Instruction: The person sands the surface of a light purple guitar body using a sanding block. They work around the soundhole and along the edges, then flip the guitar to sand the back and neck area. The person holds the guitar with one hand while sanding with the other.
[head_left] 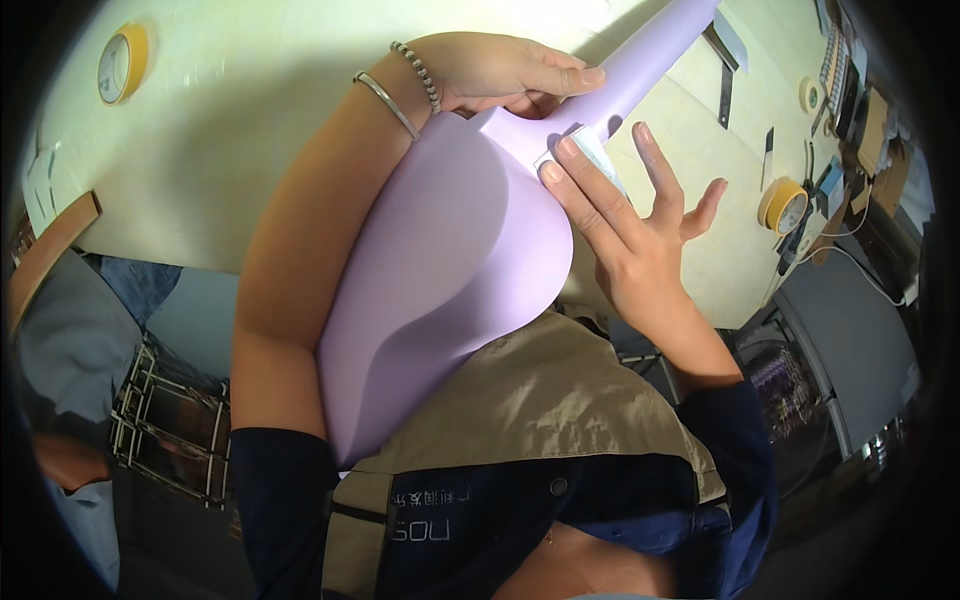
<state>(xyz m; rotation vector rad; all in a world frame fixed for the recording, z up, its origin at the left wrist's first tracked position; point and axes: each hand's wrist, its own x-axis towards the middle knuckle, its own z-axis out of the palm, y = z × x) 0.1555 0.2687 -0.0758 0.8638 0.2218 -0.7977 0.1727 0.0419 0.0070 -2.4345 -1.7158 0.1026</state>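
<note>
A large lilac guitar-shaped body [455, 270] with a long neck leans against my chest, its neck reaching up over the pale table [250, 110]. My left hand [505, 72] is closed around the neck where it joins the body, and my left forearm lies along the body's side. My right hand [625, 215] presses two fingertips on a small white-grey pad [590, 150] at the neck joint, with the other fingers spread apart.
A yellow tape roll [122, 62] lies at the table's far left, another tape roll [783, 205] at the right edge. Dark flat tools [725, 95] and cables clutter the far right. A wire rack [175, 420] stands on the floor at lower left.
</note>
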